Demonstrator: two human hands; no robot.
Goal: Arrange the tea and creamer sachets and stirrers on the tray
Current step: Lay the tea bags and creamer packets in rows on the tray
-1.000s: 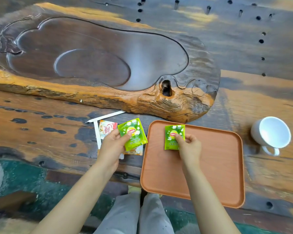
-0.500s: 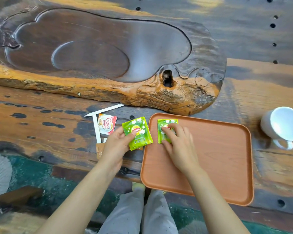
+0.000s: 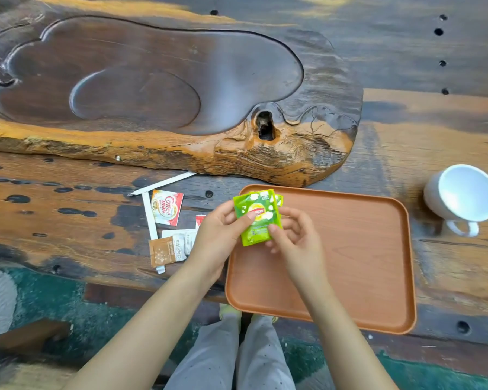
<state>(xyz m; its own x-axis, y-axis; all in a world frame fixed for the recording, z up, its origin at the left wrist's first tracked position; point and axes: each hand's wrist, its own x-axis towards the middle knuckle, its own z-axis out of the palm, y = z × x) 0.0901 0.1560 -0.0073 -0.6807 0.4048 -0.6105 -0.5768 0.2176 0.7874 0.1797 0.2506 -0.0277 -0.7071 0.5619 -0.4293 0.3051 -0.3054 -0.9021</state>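
A green tea sachet (image 3: pixel 258 218) hangs over the far left corner of the orange tray (image 3: pixel 350 249), pinched by my left hand (image 3: pixel 219 235) at its left edge and my right hand (image 3: pixel 292 239) at its lower right corner. A second green sachet (image 3: pixel 279 199) peeks out behind it, lying on the tray. On the table left of the tray lie a red-and-white creamer sachet (image 3: pixel 166 206), a brown-and-white sachet (image 3: pixel 168 249) and two white paper-wrapped stirrers (image 3: pixel 149 218).
A white cup (image 3: pixel 462 194) lies tipped on the table right of the tray. A large carved wooden tea board (image 3: pixel 152 88) fills the far side. The table's near edge runs just below the tray, with my legs under it.
My left hand carried its green sachet rightward over the tray's corner. My right hand let go of the sachet it laid on the tray and now also pinches the one held up.
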